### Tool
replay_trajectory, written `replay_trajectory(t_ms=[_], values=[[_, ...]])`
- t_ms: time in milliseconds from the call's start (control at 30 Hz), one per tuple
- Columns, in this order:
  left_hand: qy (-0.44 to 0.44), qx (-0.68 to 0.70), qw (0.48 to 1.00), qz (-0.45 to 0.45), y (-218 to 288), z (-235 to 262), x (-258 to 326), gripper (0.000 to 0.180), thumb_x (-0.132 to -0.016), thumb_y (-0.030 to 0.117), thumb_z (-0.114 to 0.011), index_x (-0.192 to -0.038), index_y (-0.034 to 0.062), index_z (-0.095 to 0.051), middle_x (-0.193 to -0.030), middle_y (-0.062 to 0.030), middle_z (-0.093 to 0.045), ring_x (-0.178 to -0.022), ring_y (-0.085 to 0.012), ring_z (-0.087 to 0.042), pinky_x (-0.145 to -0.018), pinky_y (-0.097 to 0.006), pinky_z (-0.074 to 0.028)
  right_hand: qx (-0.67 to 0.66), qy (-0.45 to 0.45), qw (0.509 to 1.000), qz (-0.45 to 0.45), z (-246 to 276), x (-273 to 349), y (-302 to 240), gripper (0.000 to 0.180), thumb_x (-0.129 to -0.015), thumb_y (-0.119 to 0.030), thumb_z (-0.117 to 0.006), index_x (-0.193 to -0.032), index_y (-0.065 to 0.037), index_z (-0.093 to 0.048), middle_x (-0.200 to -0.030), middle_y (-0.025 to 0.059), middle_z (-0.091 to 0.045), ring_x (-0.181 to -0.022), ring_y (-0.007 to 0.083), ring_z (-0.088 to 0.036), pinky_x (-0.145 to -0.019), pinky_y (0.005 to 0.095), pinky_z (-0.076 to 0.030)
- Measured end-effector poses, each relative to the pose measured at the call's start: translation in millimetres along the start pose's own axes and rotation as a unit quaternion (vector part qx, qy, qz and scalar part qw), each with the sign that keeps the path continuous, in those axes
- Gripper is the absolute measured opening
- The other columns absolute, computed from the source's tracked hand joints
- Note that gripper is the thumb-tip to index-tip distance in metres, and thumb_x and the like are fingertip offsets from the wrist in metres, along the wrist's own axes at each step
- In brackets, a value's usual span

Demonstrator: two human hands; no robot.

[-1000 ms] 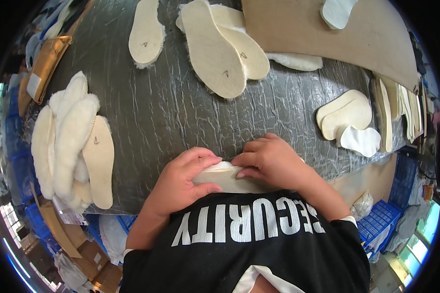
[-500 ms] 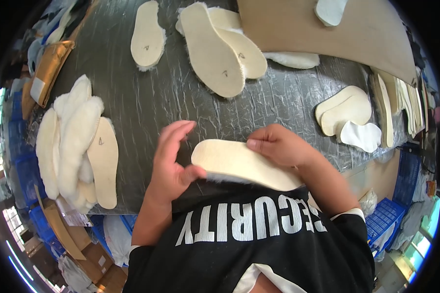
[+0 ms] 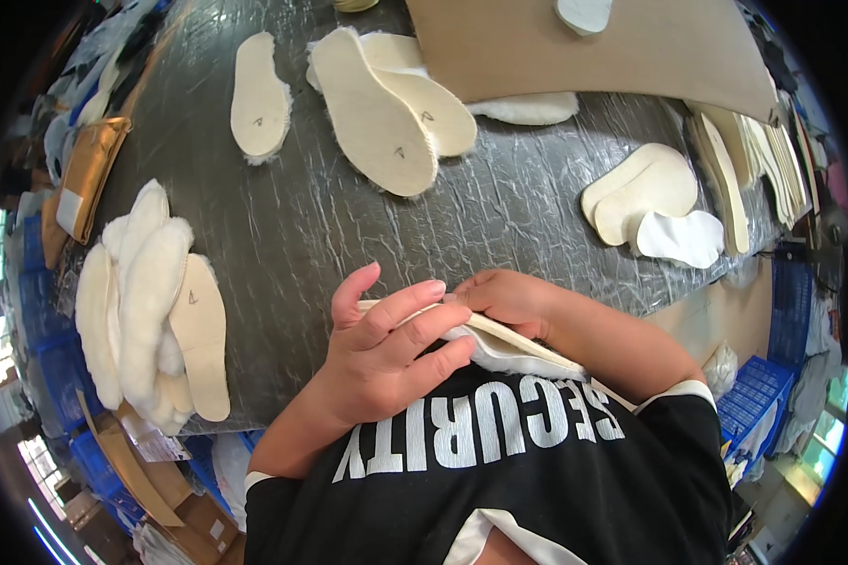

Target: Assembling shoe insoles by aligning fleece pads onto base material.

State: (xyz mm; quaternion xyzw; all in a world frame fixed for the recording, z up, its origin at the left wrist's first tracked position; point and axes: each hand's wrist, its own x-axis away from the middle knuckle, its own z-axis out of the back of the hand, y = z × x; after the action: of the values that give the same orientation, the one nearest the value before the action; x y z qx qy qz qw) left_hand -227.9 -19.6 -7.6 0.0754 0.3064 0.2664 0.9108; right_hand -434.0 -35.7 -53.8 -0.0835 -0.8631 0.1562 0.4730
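Close to my chest, a cream insole [image 3: 523, 347] with white fleece on one face is tipped on edge, so its thin rim and fleecy side show. My right hand [image 3: 507, 298] is closed on its upper edge, with the fingertips partly hidden. Spread fingers of my left hand [image 3: 396, 347] lie across the insole's left part, touching it and covering much of it. On the left, a pile of fleecy insoles [image 3: 146, 292] has one insole [image 3: 203, 334] lying cream side up against it.
Further off lie a single insole [image 3: 259, 99] and a group of overlapping insoles [image 3: 377, 122] on the dark, wrinkled table cover [image 3: 311, 231]. Brown board [image 3: 594, 66] spans the far right. Nearer right are stacked insole shapes [image 3: 645, 193], a white piece [image 3: 680, 237] and upright insoles [image 3: 725, 179].
My left hand has moved right, onto the insole. The insole has turned from cream face up to edge-on, and my right hand has shifted slightly left and down. The view has shifted a little.
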Motion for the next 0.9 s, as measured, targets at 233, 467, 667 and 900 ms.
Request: replay_trajectory(t_ms=[233, 467, 667, 900], values=[[-0.021, 0.04, 0.999, -0.027, 1.1, -6.2, -8.2, 0.009, -0.073, 0.016, -0.068, -0.082, 0.0145, -0.067, -0.105, 0.0018, -0.063, -0.114, -0.0163, -0.055, -0.108, -0.052, -0.029, -0.018, -0.036, 0.999, 0.008, 0.0, -14.0, 9.2, 0.023, -0.095, -0.015, -0.056, -0.103, 0.005, -0.064, -0.09, 0.0132, -0.067, -0.07, 0.0192, -0.067, -0.054, 0.0336, -0.055], [-0.069, 0.104, 0.992, 0.0, 6.1, -10.9, -14.2, 0.004, -0.079, 0.01, -0.062, -0.079, 0.0077, -0.059, -0.103, -0.0044, -0.064, -0.108, -0.0214, -0.061, -0.106, -0.047, -0.032, -0.011, -0.119, 0.99, 0.072, 4.9, -34.4, 38.9, 0.023, -0.093, -0.018, -0.059, -0.104, 0.001, -0.066, -0.091, 0.012, -0.068, -0.074, 0.0179, -0.067, -0.057, 0.0331, -0.053], [-0.08, 0.142, 0.986, 0.044, -0.3, -14.1, -6.6, 0.007, -0.08, 0.007, -0.063, -0.082, 0.0077, -0.057, -0.094, -0.0047, -0.064, -0.095, -0.0233, -0.064, -0.098, -0.046, -0.038, 0.418, 0.037, 0.873, 0.25, 11.1, 1.5, 4.7, 0.03, -0.092, -0.029, -0.063, -0.1, 0.0, -0.068, -0.089, 0.0102, -0.068, -0.079, 0.0168, -0.064, -0.071, 0.0338, -0.051], [-0.062, 0.154, 0.981, 0.097, -1.7, -19.7, -0.1, 0.013, -0.078, 0.003, -0.066, -0.085, 0.0057, -0.055, -0.087, -0.0073, -0.066, -0.084, -0.0264, -0.065, -0.087, -0.048, -0.041, 0.519, 0.062, 0.761, 0.384, -3.9, 55.7, -0.9, 0.023, -0.08, -0.022, -0.071, -0.093, -0.004, -0.067, -0.079, 0.0151, -0.068, -0.075, 0.0334, -0.066, -0.068, 0.0409, -0.051]])
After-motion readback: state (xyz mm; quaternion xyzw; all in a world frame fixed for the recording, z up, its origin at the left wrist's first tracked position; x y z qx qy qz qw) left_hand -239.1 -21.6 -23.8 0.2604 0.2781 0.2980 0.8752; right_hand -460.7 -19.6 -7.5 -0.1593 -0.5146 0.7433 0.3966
